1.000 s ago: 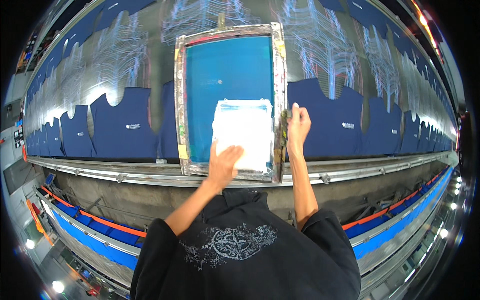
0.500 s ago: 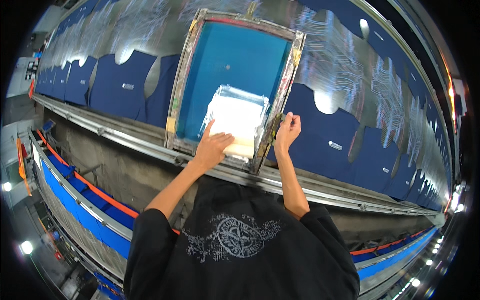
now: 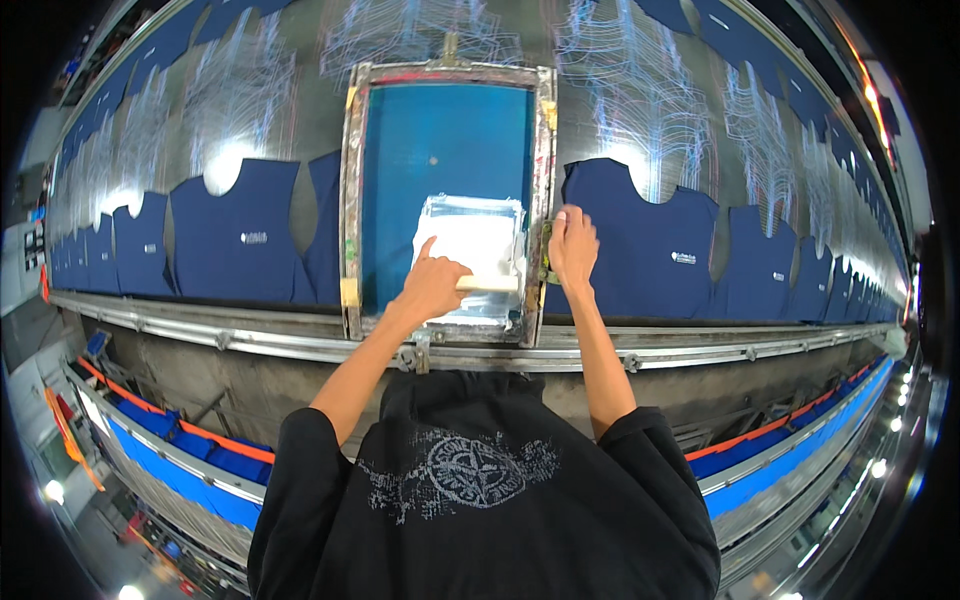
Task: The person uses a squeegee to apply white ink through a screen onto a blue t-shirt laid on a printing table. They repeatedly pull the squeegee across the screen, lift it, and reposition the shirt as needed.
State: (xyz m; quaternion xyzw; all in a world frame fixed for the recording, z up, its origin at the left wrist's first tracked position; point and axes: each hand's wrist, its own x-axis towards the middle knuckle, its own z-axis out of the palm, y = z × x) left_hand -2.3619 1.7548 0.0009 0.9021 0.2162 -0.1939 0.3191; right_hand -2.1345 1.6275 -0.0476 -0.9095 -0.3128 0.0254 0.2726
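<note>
A screen printing frame (image 3: 546, 190) with a blue mesh (image 3: 445, 130) lies on the long table before me. White ink (image 3: 470, 232) covers the lower part of the mesh. My left hand (image 3: 432, 287) is closed on a pale squeegee (image 3: 490, 284) near the frame's lower end, index finger stretched forward over the ink. The squeegee stands steeply, showing mostly its top edge. My right hand (image 3: 574, 248) is at the frame's right side, with curled fingers gripping its edge. Dark blue fabric pieces (image 3: 640, 255) with small white prints lie flat on both sides.
A metal rail (image 3: 280, 343) runs along the table's near edge. The grey table top (image 3: 660, 130) carries layered pale blue and red outlines. More fabric pieces (image 3: 235, 225) line both table edges. Behind me on both sides are racks with blue cloth and orange strips (image 3: 225, 437).
The view has turned, so the frame appears straighter. The squeegee has tipped from lying slanted to steeper in my left hand. My right hand stays beside the frame's right edge.
</note>
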